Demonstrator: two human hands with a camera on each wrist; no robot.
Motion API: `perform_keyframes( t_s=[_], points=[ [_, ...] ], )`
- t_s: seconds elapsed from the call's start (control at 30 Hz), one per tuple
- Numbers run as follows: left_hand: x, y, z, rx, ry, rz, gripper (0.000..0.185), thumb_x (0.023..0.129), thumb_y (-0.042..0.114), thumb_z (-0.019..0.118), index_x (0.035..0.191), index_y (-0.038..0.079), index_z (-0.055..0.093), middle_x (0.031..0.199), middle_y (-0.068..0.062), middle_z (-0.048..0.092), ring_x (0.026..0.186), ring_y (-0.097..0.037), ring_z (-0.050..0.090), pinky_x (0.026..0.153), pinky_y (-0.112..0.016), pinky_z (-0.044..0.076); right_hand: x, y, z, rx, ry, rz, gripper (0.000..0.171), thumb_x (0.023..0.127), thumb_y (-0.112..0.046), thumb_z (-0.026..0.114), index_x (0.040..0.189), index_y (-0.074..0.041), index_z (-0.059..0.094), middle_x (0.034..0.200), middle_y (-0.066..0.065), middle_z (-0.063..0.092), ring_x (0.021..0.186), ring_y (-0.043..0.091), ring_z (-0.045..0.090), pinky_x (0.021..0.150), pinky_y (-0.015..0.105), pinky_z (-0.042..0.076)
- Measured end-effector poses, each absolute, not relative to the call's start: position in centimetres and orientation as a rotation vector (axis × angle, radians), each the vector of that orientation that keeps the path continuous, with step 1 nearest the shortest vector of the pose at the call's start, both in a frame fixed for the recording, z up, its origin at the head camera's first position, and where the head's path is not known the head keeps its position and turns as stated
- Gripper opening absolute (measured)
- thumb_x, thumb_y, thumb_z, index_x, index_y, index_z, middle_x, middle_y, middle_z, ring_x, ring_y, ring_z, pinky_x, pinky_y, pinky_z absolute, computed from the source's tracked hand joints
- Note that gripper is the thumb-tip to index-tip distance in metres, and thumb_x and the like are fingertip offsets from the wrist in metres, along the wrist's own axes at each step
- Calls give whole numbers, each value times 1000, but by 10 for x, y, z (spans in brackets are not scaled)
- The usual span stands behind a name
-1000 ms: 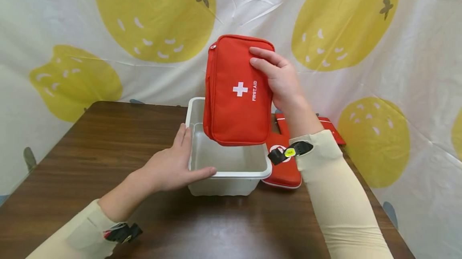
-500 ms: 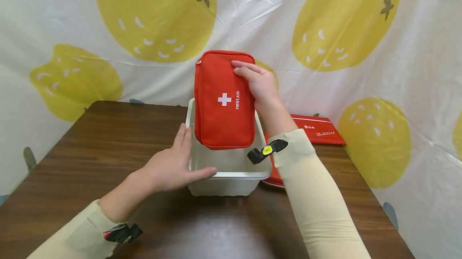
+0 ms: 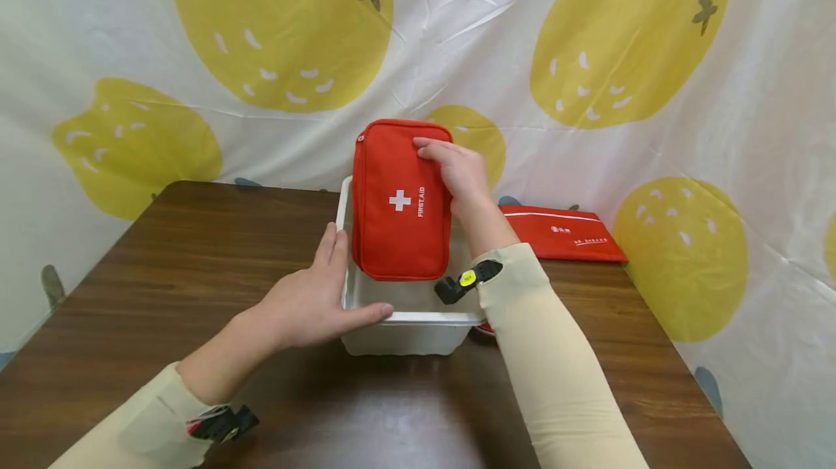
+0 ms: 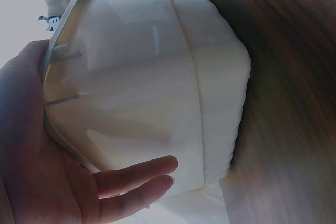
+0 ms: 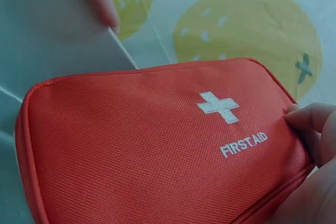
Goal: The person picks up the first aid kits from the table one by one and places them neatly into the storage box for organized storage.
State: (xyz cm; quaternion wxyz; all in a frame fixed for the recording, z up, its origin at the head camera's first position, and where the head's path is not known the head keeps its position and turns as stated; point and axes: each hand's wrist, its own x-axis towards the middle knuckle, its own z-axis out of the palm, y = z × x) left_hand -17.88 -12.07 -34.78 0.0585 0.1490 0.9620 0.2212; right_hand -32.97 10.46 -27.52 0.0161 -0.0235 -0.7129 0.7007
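A red zippered first aid bag [image 3: 400, 240] with a white cross stands nearly upright over the white plastic bin [image 3: 405, 338]. My right hand [image 3: 460, 171] grips it by its upper right edge; in the right wrist view, fingers press on the side of the bag [image 5: 131, 145]. The bag's lower end is at the mouth of the bin. My left hand [image 3: 307, 306] rests at the bin's near left corner, its thumb along the front rim. In the left wrist view, two straight fingers [image 4: 139, 182] lie against the outer wall of the bin [image 4: 131, 77].
A flat red pouch [image 3: 558, 237] lies at the back right of the brown wooden table [image 3: 215, 258]. Just right of the bin, a sliver of a red case [image 3: 485, 328] shows; my right forearm hides most of it. A lemon-print curtain [image 3: 457, 41] hangs behind.
My right hand has moved down and left with the first aid bag, from above the bin's right part to lower over its opening. My left hand has stayed at the bin's corner.
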Motion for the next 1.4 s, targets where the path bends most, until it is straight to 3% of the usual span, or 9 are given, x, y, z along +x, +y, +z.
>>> perform_keyframes(
  t_s=[0.5, 0.77, 1.03, 1.27, 1.4],
  points=[
    [-179, -121, -349, 450, 2914, 670, 139, 88, 90, 60, 174, -3, 3, 185, -22, -4, 97, -34, 79, 80, -46, 65, -333, 107, -286, -111, -2543, 2058, 21, 97, -27, 79, 116, -28, 88, 124, 0, 76, 94, 22, 73, 79, 33, 64],
    [-178, -120, -348, 452, 2920, 666, 139, 89, 91, 57, 174, -4, 3, 184, -24, -4, 103, -37, 78, 85, -49, 64, -333, 110, -291, -38, -2834, 1908, 26, 99, -26, 76, 123, -23, 86, 117, 5, 78, 93, 23, 75, 81, 35, 64],
    [-177, -119, -348, 447, 2941, 662, 137, 89, 90, 58, 174, -4, 5, 184, -25, -2, 104, -40, 78, 90, -52, 63, -331, 111, -295, 88, -2963, 1803, 28, 104, -22, 72, 130, -18, 84, 129, 8, 76, 106, 26, 71, 91, 37, 63],
    [-178, -118, -348, 439, 2926, 668, 138, 88, 89, 60, 175, -2, 5, 184, -24, -1, 101, -36, 77, 83, -48, 65, -335, 111, -300, 162, -3120, 1675, 28, 107, -19, 67, 131, -19, 83, 126, 5, 76, 98, 21, 66, 64, 26, 50],
    [-179, -118, -348, 438, 2921, 671, 138, 88, 89, 61, 175, -2, 4, 184, -24, 0, 100, -35, 77, 80, -46, 65, -333, 108, -301, 219, -3187, 1728, 31, 108, -18, 64, 135, -11, 79, 128, 8, 75, 98, 20, 70, 67, 28, 57]
  ],
)
